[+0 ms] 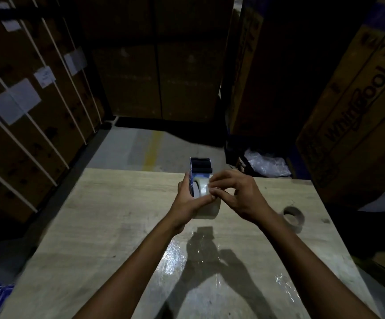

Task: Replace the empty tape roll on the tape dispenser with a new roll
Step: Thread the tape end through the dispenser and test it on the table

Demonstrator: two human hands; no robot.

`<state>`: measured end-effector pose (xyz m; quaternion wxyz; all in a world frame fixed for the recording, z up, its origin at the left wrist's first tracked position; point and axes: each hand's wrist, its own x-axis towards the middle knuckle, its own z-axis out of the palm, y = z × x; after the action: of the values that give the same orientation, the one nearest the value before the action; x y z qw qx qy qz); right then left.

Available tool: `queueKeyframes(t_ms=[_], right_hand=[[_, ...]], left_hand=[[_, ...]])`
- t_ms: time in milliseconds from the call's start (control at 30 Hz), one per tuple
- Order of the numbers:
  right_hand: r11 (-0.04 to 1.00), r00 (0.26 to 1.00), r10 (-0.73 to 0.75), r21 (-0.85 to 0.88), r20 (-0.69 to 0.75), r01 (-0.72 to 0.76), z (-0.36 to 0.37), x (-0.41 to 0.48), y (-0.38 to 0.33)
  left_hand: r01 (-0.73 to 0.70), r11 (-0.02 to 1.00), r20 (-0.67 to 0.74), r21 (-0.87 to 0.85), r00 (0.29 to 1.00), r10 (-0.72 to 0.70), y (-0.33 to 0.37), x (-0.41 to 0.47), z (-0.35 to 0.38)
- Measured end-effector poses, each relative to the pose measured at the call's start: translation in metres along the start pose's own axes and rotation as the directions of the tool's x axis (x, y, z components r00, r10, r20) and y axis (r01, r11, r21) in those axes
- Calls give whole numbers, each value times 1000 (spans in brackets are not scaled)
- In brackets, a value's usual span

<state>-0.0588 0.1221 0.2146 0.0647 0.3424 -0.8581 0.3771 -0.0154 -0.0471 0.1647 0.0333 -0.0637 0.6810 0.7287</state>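
I hold a blue tape dispenser (198,168) above the wooden table (108,215), its black rollers pointing away from me. My left hand (188,199) grips its left side and underside. A roll of clear tape (202,187) sits in the dispenser. My right hand (230,192) pinches at the front of that roll with thumb and fingers. An empty brown cardboard core (293,218) lies on the table to the right, apart from both hands.
Tall cardboard boxes (357,116) stand to the right, strapped cartons (32,107) to the left and more behind. Crumpled plastic (266,164) lies on the floor past the table's far right corner. A clear film patch (175,256) shines on the table near me.
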Motion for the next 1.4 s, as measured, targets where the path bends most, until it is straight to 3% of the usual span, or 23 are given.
queueKeyframes(t_ms=[133, 267, 367, 733, 967, 1167, 1400], right_hand=[[999, 999, 5, 40, 45, -7, -8, 2, 3], [968, 991, 83, 228, 102, -104, -10, -3, 2], [961, 994, 75, 260, 82, -94, -8, -3, -1], [997, 997, -63, 38, -45, 65, -15, 9, -6], [924, 979, -202, -325, 32, 201, -20, 13, -15], [908, 981, -156, -375, 113, 188, -21, 16, -9], [957, 984, 34, -291, 175, 18, -22, 19, -9]], left_hand=[[20, 998, 4, 57, 1000, -21, 3, 0, 3], [59, 997, 10, 53, 998, -60, 2, 3, 7], [66, 997, 19, 40, 998, -67, 6, 4, 7], [83, 993, 109, -81, 991, -74, 7, 12, 4], [77, 994, 92, -75, 993, -70, 8, 9, 10], [28, 998, 109, -55, 994, -22, 13, 7, 5], [-18, 997, 153, 81, 988, 6, 13, 1, 8]])
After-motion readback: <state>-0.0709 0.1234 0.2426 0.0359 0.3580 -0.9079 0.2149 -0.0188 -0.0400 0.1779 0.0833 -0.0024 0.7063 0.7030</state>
